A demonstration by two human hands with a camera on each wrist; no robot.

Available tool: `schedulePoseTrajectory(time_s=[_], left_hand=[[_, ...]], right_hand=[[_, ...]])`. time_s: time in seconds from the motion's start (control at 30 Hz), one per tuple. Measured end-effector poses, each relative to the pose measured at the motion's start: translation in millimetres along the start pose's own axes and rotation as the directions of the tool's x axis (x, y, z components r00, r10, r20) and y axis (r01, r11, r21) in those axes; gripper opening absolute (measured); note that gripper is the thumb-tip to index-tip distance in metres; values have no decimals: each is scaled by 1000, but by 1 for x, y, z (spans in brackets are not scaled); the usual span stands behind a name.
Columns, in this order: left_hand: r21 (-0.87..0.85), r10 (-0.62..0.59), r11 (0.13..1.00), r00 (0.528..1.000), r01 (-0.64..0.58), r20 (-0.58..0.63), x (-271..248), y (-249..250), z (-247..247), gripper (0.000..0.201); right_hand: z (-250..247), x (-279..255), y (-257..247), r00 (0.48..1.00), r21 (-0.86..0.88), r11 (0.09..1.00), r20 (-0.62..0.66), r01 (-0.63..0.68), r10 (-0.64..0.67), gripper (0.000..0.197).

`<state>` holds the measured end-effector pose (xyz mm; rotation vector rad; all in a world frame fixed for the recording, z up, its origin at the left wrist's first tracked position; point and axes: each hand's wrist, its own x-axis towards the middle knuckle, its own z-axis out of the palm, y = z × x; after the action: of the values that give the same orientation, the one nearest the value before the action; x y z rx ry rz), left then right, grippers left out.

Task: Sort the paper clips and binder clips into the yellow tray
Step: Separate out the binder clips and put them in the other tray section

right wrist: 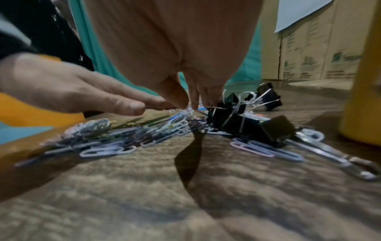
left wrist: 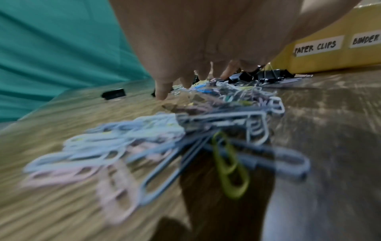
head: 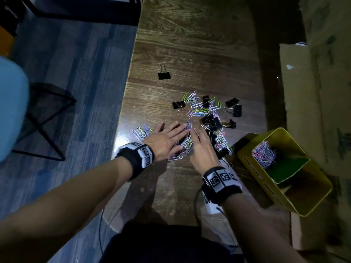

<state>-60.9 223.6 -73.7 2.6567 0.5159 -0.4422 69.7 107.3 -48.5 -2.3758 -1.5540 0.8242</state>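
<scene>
Coloured paper clips (head: 201, 108) and black binder clips (head: 211, 121) lie scattered on the wooden table (head: 190, 44). My left hand (head: 171, 138) lies flat, fingers straight, over a pile of paper clips (left wrist: 185, 130). Beside it my right hand (head: 202, 147) reaches down with straight fingers (right wrist: 193, 97) touching clips next to a heap of binder clips (right wrist: 237, 114). The yellow tray (head: 284, 196) stands at the right; its far compartment holds paper clips (head: 264, 152). Labels on its side read PAPER CLIPS (left wrist: 315, 46) and BINDER.
A single binder clip (head: 164, 73) lies farther back on the table. More paper clips (head: 141, 130) sit near the table's left edge. Cardboard boxes (head: 313, 92) stand along the right. A dark stool (head: 43, 118) stands on the floor to the left.
</scene>
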Motion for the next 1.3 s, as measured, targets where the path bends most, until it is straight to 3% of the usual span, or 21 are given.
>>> schedulePoseTrajectory(time_s=[0.13, 0.27, 0.37, 0.43, 0.47, 0.53, 0.6, 0.63, 0.7, 0.83, 1.0, 1.1, 1.17, 1.23, 1.3], left_hand=[[36, 13, 999, 991, -18, 134, 20, 29, 1, 60], [101, 34, 994, 995, -43, 90, -3, 31, 23, 61], [120, 144, 981, 987, -152, 72, -27, 23, 32, 64], [109, 152, 983, 988, -148, -36, -41, 12, 26, 66], [67, 85, 995, 989, -77, -120, -45, 4, 22, 65], [-101, -173, 983, 958, 153, -230, -51, -16, 15, 65], [-230, -401, 906, 894, 355, -201, -53, -36, 16, 65], [-247, -452, 879, 878, 408, -156, -53, -41, 18, 66], [-205, -414, 897, 906, 391, -86, -51, -38, 24, 71], [-180, -228, 959, 973, 219, -30, -51, -6, 43, 86], [-137, -95, 986, 995, 95, 10, -64, 32, 63, 74], [-151, -8, 988, 1000, 4, -29, -72, 42, 66, 66], [-182, -92, 981, 989, 71, -113, -76, 37, 56, 63], [-232, -279, 945, 938, 230, -207, -75, 25, 43, 64], [-290, -424, 886, 887, 363, -182, -71, 7, 35, 68]], right_hand=[[-12, -7, 11, 999, -65, 997, 10, -35, 35, 75], [-17, -9, 19, 994, -107, 989, -8, -106, 106, 75], [-13, -9, 20, 995, -183, 979, -31, -95, 91, 73], [-9, -11, 13, 998, -235, 971, -50, -45, 35, 69], [-7, -12, 7, 999, -249, 969, -46, -5, -7, 66], [1, -13, -5, 997, -267, 961, 13, 77, -77, 60], [13, -14, -14, 991, -262, 959, 105, 108, -83, 63], [21, -15, -16, 987, -250, 963, 148, 104, -68, 67], [37, -21, -19, 977, -225, 970, 207, 97, -50, 72], [51, -41, -20, 962, -158, 977, 253, 145, -102, 79], [44, -54, -11, 992, -116, 992, 122, 57, -42, 90], [40, -58, -10, 994, -150, 989, 108, 2, 14, 101], [37, -59, -10, 989, -149, 989, 141, -14, 36, 114], [34, -58, -11, 982, -162, 986, 176, -41, 70, 122], [34, -57, -11, 974, -180, 982, 203, -60, 97, 125]])
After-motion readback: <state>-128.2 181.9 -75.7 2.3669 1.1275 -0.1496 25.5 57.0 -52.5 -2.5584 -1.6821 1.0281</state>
